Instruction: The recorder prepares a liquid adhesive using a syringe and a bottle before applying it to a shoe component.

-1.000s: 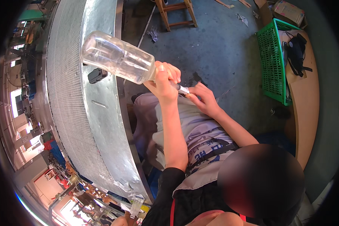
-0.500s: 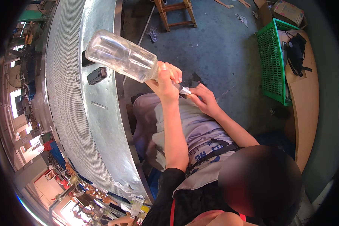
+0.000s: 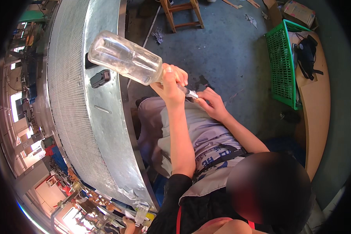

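Observation:
My left hand (image 3: pixel 170 84) is closed round the neck of a clear glass bottle (image 3: pixel 124 56), with the thumb along it. The bottle is tilted, its base raised to the upper left and its neck end pointing down to the right. A slim dark piece with a white tip (image 3: pixel 192 94) sticks out below my left fist; whether it joins the neck is hidden. My right hand (image 3: pixel 211 102) pinches that white tip between thumb and fingers. Both hands are above my lap, over a light grey apron (image 3: pixel 206 134).
On my left runs a metal-edged conveyor with a mesh belt (image 3: pixel 68 78). A small black device (image 3: pixel 100 78) sits on its edge. To the right stand a green plastic crate (image 3: pixel 279 62) and a cardboard sheet (image 3: pixel 318 117). A wooden stool (image 3: pixel 181 7) is ahead. Another person's hand (image 3: pixel 129 225) shows at lower left.
My hands and the bottle have hardly moved. At the lower left, the other person's hand has changed position slightly.

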The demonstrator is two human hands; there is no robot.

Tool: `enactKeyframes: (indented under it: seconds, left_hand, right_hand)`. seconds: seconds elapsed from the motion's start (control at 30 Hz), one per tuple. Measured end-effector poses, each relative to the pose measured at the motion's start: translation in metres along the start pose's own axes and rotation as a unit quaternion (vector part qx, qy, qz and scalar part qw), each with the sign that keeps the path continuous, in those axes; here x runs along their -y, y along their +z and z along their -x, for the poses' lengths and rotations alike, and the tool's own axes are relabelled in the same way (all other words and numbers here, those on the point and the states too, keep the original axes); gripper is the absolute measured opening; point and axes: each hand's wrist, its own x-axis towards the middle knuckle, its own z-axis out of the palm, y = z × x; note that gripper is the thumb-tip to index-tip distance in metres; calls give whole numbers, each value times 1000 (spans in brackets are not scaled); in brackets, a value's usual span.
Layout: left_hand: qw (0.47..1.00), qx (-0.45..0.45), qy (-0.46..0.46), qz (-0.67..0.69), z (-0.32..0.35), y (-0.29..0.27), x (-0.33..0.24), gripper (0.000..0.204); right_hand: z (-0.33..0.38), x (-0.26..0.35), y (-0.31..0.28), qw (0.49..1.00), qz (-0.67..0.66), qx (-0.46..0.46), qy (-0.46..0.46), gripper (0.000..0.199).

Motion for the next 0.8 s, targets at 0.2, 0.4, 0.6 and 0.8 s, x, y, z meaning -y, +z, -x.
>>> enactKeyframes:
  seconds: [0.2,0.4,0.6,0.8]
  left_hand:
    - [1000,-5,-7,7,-1,-2,0,31]
    - [1000,-7,-4,-6,-2,-2,-2,32]
    - [1000,-6,2,-3,-4,-1,-3,32]
    - [1000,3,7,-2,-5,-2,-4,33]
  right_hand:
    - [2,-3,0,1000,-4,4,-2,15]
    - [3,-5,1,1000,-2,9,1,16]
    - [4,-7,0,1000,-2,13,15,16]
    - [4,-7,0,1000,0,17,22,16]
